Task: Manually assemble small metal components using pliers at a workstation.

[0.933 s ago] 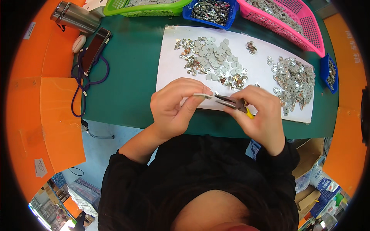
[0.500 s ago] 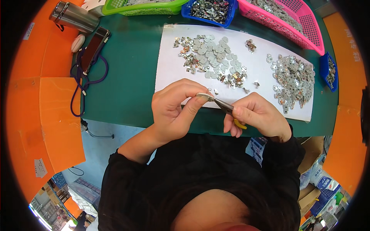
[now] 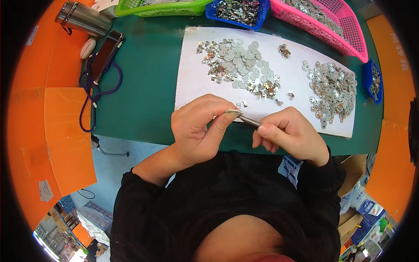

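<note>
My left hand (image 3: 196,129) pinches a small flat grey plate (image 3: 233,111) between thumb and forefinger. My right hand (image 3: 293,133) is closed round a pair of pliers (image 3: 249,121); its handles are hidden in the palm. The narrow metal jaws reach left to the edge of the plate and meet it near my left thumb. What exactly the jaws grip is too small to make out. Just beyond the hands, a pile of grey plates and small metal clips (image 3: 244,59) lies on a white sheet (image 3: 189,70).
A second heap of metal plates (image 3: 334,89) covers the sheet's right side. Pink (image 3: 321,32), blue (image 3: 257,22) and green (image 3: 166,12) containers stand along the far edge. A small blue tray (image 3: 377,83) sits far right. A phone with a cord (image 3: 104,56) and a steel flask (image 3: 87,19) lie left.
My right hand has turned the pliers, so their jaws look narrower and the yellow handle no longer shows. The plate in my left hand has tilted slightly.
</note>
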Action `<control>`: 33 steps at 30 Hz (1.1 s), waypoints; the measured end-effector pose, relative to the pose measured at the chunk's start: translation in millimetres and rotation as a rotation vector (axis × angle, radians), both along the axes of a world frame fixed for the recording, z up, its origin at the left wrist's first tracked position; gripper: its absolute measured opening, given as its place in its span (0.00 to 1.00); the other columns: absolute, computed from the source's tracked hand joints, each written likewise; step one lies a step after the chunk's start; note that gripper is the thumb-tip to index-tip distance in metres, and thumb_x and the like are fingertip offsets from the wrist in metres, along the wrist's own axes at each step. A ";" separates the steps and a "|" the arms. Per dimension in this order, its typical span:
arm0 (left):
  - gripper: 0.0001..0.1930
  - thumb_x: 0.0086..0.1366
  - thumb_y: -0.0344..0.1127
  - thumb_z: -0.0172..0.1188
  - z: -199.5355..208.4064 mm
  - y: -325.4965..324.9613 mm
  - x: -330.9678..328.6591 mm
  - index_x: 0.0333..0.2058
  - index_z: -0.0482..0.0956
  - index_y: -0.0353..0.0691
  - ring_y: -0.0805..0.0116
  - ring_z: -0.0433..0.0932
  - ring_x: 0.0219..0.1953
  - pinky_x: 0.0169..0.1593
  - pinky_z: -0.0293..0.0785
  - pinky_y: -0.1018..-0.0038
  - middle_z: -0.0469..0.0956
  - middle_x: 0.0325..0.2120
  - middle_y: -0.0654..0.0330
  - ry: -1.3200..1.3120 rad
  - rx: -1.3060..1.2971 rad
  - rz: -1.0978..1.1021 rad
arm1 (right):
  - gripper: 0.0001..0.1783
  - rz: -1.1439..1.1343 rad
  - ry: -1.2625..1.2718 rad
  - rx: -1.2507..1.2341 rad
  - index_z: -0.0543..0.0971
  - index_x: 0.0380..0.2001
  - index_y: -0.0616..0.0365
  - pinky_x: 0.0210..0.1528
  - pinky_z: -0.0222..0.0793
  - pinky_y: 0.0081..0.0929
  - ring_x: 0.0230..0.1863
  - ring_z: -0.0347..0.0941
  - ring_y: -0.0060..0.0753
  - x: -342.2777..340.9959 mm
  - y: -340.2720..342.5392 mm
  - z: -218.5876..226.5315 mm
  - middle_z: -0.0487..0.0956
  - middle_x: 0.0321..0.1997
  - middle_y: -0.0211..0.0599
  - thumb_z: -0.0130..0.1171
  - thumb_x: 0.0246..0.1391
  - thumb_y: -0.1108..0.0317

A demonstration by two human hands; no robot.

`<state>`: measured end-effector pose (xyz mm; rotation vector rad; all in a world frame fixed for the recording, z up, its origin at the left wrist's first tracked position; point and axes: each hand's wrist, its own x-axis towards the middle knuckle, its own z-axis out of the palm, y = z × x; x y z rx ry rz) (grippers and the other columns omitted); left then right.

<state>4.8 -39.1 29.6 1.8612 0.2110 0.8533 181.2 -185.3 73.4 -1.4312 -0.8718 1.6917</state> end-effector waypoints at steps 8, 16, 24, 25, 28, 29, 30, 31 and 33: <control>0.03 0.68 0.23 0.57 -8.2 -2.0 6.0 0.35 0.78 0.29 0.72 0.77 0.31 0.34 0.72 0.78 0.80 0.31 0.54 -0.045 -0.117 0.036 | 0.11 -0.229 -0.879 0.387 0.79 0.27 0.66 0.27 0.66 0.28 0.22 0.73 0.36 -22.3 -3.3 0.2 0.76 0.21 0.39 0.65 0.54 0.67; 0.03 0.68 0.22 0.56 -8.7 -11.8 12.3 0.34 0.77 0.30 0.75 0.75 0.30 0.34 0.71 0.79 0.79 0.30 0.57 -0.127 -0.305 -0.034 | 0.11 -0.316 -0.743 0.426 0.79 0.31 0.67 0.31 0.67 0.26 0.26 0.72 0.36 -24.1 -3.4 -10.1 0.76 0.25 0.42 0.63 0.55 0.66; 0.03 0.68 0.22 0.56 -9.5 -18.2 12.7 0.35 0.77 0.30 0.76 0.75 0.29 0.33 0.71 0.80 0.78 0.29 0.57 -0.151 -0.319 0.032 | 0.14 -0.340 -0.793 0.420 0.80 0.26 0.61 0.26 0.66 0.33 0.22 0.73 0.45 -28.9 -0.6 -7.7 0.76 0.21 0.42 0.67 0.54 0.61; 0.03 0.68 0.22 0.56 -9.0 -18.7 13.0 0.35 0.77 0.30 0.76 0.75 0.29 0.33 0.71 0.80 0.78 0.29 0.57 -0.151 -0.319 0.032 | 0.14 -0.336 -0.788 0.413 0.80 0.26 0.61 0.25 0.66 0.33 0.22 0.73 0.45 -28.9 -0.3 -7.5 0.76 0.21 0.42 0.68 0.54 0.61; 0.03 0.69 0.22 0.56 -7.2 -19.3 12.6 0.35 0.77 0.30 0.75 0.76 0.29 0.33 0.71 0.80 0.78 0.29 0.56 -0.151 -0.343 0.043 | 0.15 -0.311 -0.815 0.367 0.79 0.25 0.61 0.25 0.65 0.34 0.22 0.72 0.45 -29.3 -0.7 -1.6 0.75 0.21 0.41 0.67 0.54 0.60; 0.03 0.69 0.22 0.56 -7.2 -18.9 11.3 0.35 0.77 0.30 0.75 0.76 0.29 0.33 0.72 0.80 0.78 0.30 0.56 -0.141 -0.322 0.035 | 0.15 -0.311 -0.815 0.367 0.79 0.25 0.61 0.25 0.65 0.34 0.22 0.72 0.45 -28.1 -1.2 -2.4 0.75 0.21 0.41 0.67 0.54 0.60; 0.03 0.69 0.22 0.56 -7.1 -18.7 10.6 0.35 0.77 0.30 0.75 0.76 0.29 0.33 0.72 0.80 0.78 0.30 0.56 -0.130 -0.301 0.028 | 0.13 -0.270 -0.821 0.401 0.78 0.27 0.63 0.26 0.64 0.32 0.23 0.71 0.43 -26.0 -2.1 -4.2 0.74 0.22 0.41 0.65 0.55 0.62; 0.03 0.69 0.22 0.56 -7.1 -18.4 11.0 0.35 0.77 0.30 0.75 0.76 0.29 0.33 0.72 0.80 0.78 0.30 0.56 -0.130 -0.302 0.026 | 0.12 -0.232 -0.828 0.433 0.77 0.28 0.65 0.27 0.62 0.31 0.24 0.69 0.41 -25.0 -2.7 -5.2 0.73 0.23 0.42 0.62 0.57 0.65; 0.03 0.69 0.22 0.56 -7.3 -17.9 11.9 0.35 0.77 0.29 0.76 0.76 0.29 0.33 0.72 0.80 0.78 0.30 0.56 -0.143 -0.308 0.024 | 0.13 -0.228 -0.844 0.443 0.77 0.28 0.65 0.28 0.62 0.31 0.24 0.69 0.43 -25.4 -2.7 -5.3 0.72 0.23 0.42 0.61 0.57 0.65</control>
